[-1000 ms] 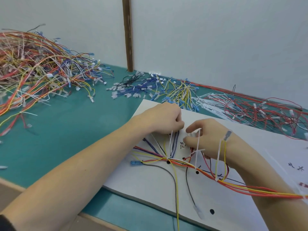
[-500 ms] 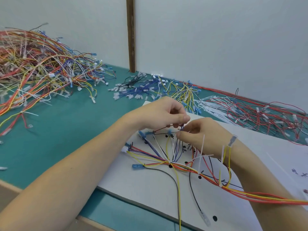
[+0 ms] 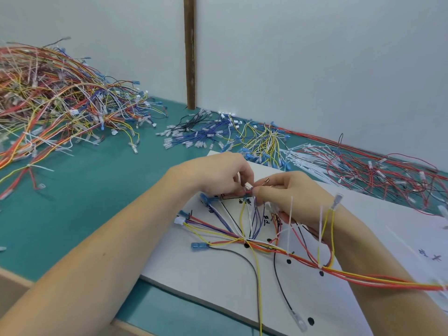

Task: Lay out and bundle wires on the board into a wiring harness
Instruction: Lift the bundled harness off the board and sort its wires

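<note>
A white board [image 3: 211,270] with black dots and markings lies on the green table. On it a harness of red, yellow, blue, white and black wires [image 3: 244,240] fans out from one tied point, and an orange-yellow trunk [image 3: 363,278] runs off to the right. White cable ties [image 3: 290,221] stick up from the trunk. My left hand [image 3: 218,175] and my right hand [image 3: 295,197] meet above the fan, fingertips together, pinching the raised wire ends and a small connector [image 3: 248,186]. A metal terminal [image 3: 266,181] shows at my right fingertips.
A big tangled heap of finished harnesses [image 3: 53,103] fills the left of the table. Blue and yellow terminal wires [image 3: 218,137], loose white cable ties [image 3: 305,158] and red wires [image 3: 378,173] lie along the back wall. The wooden table edge [image 3: 14,284] runs near me.
Both hands have lifted from the board and drawn together, raising the wire ends between their fingertips; the fan of wires beneath them has come into sight.
</note>
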